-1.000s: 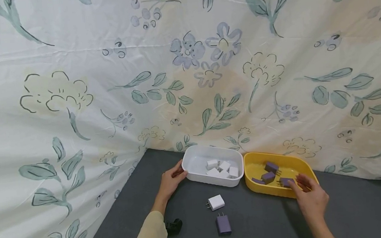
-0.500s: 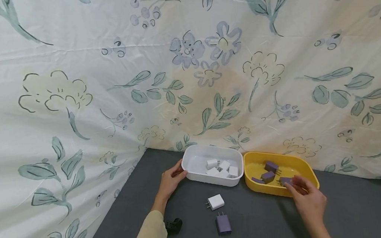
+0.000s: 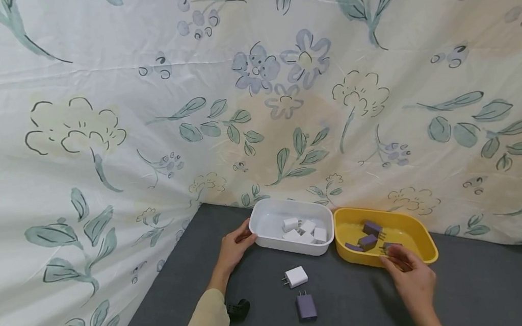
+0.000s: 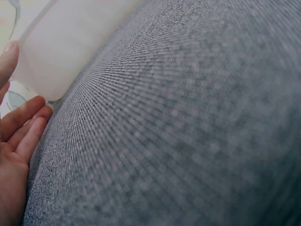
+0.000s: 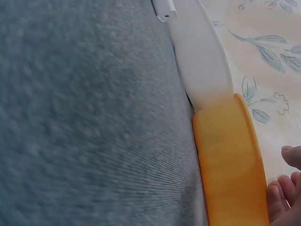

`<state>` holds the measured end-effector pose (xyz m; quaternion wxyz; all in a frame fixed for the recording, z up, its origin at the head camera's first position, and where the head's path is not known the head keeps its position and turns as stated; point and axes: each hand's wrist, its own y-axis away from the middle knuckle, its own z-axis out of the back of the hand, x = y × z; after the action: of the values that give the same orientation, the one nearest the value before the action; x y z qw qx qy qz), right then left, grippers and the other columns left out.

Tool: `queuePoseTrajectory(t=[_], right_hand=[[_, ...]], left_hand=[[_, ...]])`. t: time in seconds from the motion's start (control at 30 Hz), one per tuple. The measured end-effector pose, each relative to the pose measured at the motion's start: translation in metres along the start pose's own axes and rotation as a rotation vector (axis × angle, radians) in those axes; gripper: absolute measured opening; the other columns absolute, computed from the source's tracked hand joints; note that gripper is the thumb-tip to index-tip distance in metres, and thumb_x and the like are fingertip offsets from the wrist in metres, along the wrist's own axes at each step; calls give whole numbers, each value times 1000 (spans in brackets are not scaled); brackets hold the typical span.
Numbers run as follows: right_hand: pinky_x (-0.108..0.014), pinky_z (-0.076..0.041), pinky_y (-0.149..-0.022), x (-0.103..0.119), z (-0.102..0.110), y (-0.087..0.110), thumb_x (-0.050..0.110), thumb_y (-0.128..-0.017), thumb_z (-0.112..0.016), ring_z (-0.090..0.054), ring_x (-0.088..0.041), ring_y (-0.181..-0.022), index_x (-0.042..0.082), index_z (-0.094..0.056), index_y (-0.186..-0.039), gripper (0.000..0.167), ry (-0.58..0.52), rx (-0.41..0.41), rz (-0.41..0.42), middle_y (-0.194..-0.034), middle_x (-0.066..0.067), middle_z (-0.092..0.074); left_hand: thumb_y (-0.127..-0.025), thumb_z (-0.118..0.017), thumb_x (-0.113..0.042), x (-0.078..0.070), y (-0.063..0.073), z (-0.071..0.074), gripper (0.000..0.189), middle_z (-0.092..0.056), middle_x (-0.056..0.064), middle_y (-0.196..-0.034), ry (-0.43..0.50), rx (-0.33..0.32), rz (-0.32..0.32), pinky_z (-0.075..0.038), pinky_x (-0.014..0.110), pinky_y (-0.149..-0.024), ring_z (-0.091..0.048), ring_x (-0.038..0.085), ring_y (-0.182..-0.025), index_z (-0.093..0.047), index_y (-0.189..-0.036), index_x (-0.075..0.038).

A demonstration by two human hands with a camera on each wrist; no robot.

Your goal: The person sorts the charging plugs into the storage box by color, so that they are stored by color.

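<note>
My left hand rests at the left end of a white bin, thumb and fingertips at its corner. In the left wrist view the fingers of the left hand look relaxed beside the bin's wall. Several white charger plugs lie inside that bin. My right hand hovers at the front rim of a yellow bin, its fingers loosely bent with nothing seen between them. Purple charger plugs lie in the yellow bin; one is partly hidden behind the right hand.
A white charger plug and a purple charger plug lie on the dark grey table in front of the bins. A black object shows beside the left sleeve. Floral cloth hangs behind and on the left.
My right hand has drawn back from inside the yellow bin, toward me and to the left, leaving a purple charger plug there. The left hand and both bins stay put.
</note>
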<state>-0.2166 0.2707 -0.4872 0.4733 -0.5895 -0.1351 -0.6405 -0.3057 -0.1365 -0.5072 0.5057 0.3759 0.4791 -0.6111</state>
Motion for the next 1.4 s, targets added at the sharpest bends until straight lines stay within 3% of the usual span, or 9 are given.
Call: queuePoseTrajectory(t=[0.17,0.4,0.63,0.73,0.87,0.97,1.4], right_hand=[[-3,-50,-65,2,-3,6,4,-73,-84,-61,17,-72,1,-72,-105,34,6,-8,32,-85,19,-66],[-4,-50,-68,1,-9,15,5,-72,-85,-61,17,-73,3,-73,-106,37,53,19,72,-95,-9,-73],[-7,-52,-69,6,-15,21,3,-70,-86,-64,12,-74,4,-73,-105,37,43,38,71,-93,-7,-73],[-6,-52,-69,11,-18,25,3,-71,-86,-63,12,-75,3,-73,-104,36,36,62,79,-96,-12,-74],[-7,-52,-71,14,-24,33,1,-71,-85,-65,9,-77,3,-73,-104,35,14,124,88,-98,-14,-74],[-10,-54,-71,16,-28,38,0,-71,-84,-67,6,-79,4,-73,-104,36,-6,161,97,-98,-13,-74],[-15,-56,-74,24,-42,53,-4,-68,-85,-70,-3,-83,1,-72,-102,37,-55,264,133,-96,-9,-74]], left_hand=[[-87,-74,-31,22,-8,-5,60,-69,15,-122,-3,-39,9,-55,41,-94,-65,27,-113,-52,-142,-19],[-86,-73,-38,27,-10,-5,62,-69,10,-123,-25,-42,-14,-56,35,-92,-66,22,-112,-52,-142,-22],[-85,-74,-39,24,-9,-5,60,-70,8,-122,-22,-49,-2,-55,36,-92,-66,21,-111,-54,-140,-27],[-87,-73,-33,10,-3,-3,60,-68,13,-124,-15,-35,0,-55,40,-93,-66,25,-113,-53,-142,-21],[-87,-73,-33,10,-4,-3,59,-68,12,-124,-18,-34,16,-54,41,-95,-65,25,-113,-52,-142,-22],[-85,-73,-40,24,-9,-5,60,-70,6,-122,-28,-48,18,-55,38,-94,-66,20,-112,-53,-141,-28],[-86,-73,-37,23,-9,-5,60,-69,9,-122,-17,-46,10,-55,37,-93,-66,22,-112,-53,-141,-26]])
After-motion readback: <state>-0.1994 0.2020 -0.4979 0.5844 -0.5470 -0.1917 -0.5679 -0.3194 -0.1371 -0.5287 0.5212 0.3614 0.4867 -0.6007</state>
